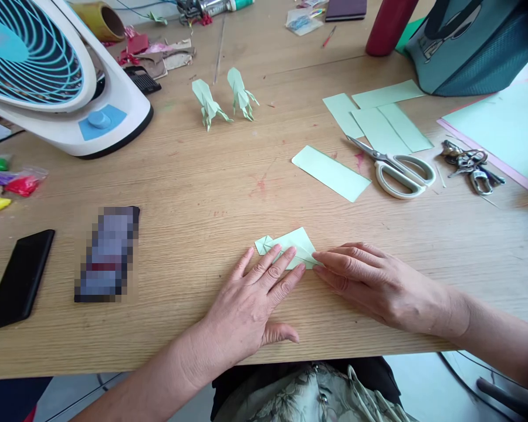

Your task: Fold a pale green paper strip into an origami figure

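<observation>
A partly folded strip of pale green paper [298,239] lies flat on the table near its front edge. Its left end is folded into a small pointed shape. Spread over the paper, the fingers of my left hand [255,302] press it down, thumb held apart. At the paper's right corner, my right hand [374,281] pinches the edge between thumb and fingertips. Beyond the hands lies a flat green paper strip [332,174], beside scissors [396,167] with white handles. Two folded green paper figures [209,105] stand farther back.
On the left are a white and blue fan [101,117], a phone with a blurred screen [108,255] and a black flat object [20,278]. Toward the right lie more green strips [387,126], keys [470,164], a teal bag [466,53] and a red bottle [389,26].
</observation>
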Demonstrator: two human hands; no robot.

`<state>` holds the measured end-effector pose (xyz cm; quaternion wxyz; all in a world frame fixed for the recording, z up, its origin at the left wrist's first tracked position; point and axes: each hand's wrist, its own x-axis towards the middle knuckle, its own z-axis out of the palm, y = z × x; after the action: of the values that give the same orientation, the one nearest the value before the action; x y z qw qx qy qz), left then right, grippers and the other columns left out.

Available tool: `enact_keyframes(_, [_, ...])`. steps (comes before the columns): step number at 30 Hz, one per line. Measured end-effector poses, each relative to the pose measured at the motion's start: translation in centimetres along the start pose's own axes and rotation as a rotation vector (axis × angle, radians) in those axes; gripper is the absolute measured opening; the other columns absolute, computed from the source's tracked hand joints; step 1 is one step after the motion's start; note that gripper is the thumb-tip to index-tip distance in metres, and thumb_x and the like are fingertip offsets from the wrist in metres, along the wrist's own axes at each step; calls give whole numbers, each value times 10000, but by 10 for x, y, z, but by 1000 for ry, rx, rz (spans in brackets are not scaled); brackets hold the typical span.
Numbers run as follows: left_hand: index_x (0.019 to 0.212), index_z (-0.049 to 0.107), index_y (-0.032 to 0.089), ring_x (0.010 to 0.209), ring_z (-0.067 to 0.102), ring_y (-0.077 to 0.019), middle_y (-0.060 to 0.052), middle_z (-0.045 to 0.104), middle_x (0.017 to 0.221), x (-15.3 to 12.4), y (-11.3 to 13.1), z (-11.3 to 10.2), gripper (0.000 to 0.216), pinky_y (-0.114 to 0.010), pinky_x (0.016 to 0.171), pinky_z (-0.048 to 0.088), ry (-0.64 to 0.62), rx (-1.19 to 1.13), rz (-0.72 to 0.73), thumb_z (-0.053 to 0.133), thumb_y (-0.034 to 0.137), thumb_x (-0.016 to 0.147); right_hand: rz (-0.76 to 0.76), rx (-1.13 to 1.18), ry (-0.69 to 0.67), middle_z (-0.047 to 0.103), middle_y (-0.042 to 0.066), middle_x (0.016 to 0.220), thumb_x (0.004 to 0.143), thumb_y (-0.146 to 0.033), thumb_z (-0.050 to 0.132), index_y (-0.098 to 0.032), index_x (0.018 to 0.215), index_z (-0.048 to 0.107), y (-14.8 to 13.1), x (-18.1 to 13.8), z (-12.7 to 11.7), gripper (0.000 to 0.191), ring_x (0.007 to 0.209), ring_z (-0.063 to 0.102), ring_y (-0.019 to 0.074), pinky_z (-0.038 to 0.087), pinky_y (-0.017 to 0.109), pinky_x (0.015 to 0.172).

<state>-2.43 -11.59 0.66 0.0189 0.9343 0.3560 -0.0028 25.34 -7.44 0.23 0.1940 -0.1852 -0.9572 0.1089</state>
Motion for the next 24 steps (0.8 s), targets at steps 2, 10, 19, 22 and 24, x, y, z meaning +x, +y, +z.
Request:
enact_keyframes(2, [1553, 339, 177, 1511, 267, -305, -98, 315, 1633, 0, 0, 1, 923, -502, 1217, 141, -6, -5, -1, 208, 800, 885, -19, -11, 16, 643, 202, 1292, 995, -90, 442, -40, 1238, 611, 1, -2, 0, 300, 1116, 621, 296, 557, 460, 898])
enact_keyframes(10, [1578, 277, 173, 1531, 209, -324, -117, 253, 1654, -2, -4, 2, 911, -556, 1223, 165, -28, -56, 13, 233, 776, 898, 51, -18, 53, 669, 197, 1208, 968, -76, 499, -50, 1287, 594, 5, -5, -3, 334, 1035, 643, 242, 550, 381, 846])
enact_keyframes(19, [1551, 339, 195, 1562, 118, -295, -123, 264, 1647, 10, -36, -3, 773, -592, 1238, 141, -56, -179, 207, 281, 690, 960, -31, -8, -2, 686, 175, 1258, 988, -115, 492, -86, 1255, 623, 6, 0, -3, 298, 1111, 626, 253, 536, 414, 860])
enact_keyframes(22, [1540, 360, 209, 1565, 100, -296, -130, 283, 1638, 13, -39, -2, 762, -603, 1230, 156, -47, -192, 225, 308, 693, 954, -64, -10, -4, 693, 181, 1236, 988, -105, 491, -66, 1213, 637, 5, 2, -5, 271, 1099, 637, 249, 537, 404, 850])
enact_keyframes(24, [1536, 370, 208, 1563, 104, -305, -131, 284, 1638, 13, -39, -2, 778, -604, 1230, 162, -46, -191, 226, 327, 705, 940, -90, -6, -10, 688, 196, 1238, 989, -96, 480, -48, 1181, 643, 5, 3, -5, 256, 1094, 640, 250, 539, 399, 851])
